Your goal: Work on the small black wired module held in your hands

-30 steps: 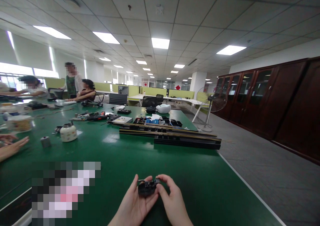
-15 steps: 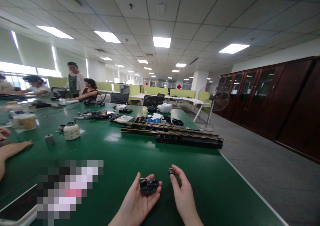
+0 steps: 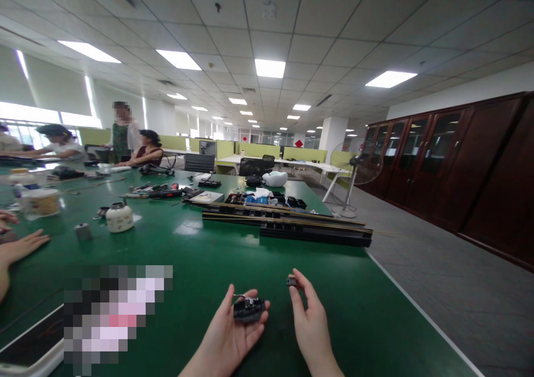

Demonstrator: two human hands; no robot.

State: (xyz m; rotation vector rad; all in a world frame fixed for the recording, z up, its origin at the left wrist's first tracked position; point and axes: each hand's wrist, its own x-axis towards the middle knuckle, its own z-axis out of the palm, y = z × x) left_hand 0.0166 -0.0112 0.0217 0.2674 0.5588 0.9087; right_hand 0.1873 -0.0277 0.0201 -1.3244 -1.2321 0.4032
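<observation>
A small black device with metal parts and a thin pale wire (image 3: 249,309) rests across the fingers of my left hand (image 3: 233,332), palm up, with the thumb raised at its left side. My right hand (image 3: 309,316) pinches a tiny dark block-shaped part (image 3: 291,282) between thumb and fingertips, a short way to the right of the device and apart from it. Both hands are above the green tabletop (image 3: 200,271). What exactly the device and the small part are is too small to make out.
Long black rails with thin brass-coloured rods (image 3: 287,221) lie across the table ahead. A white jar (image 3: 119,217) and a grey cylinder (image 3: 83,232) stand to the left, near another person's hand (image 3: 25,247). A phone-like device (image 3: 33,338) lies at lower left. A fan (image 3: 354,165) stands beyond.
My right hand has moved slightly right and up with the small part, which has turned a little. My left hand and its device have hardly moved.
</observation>
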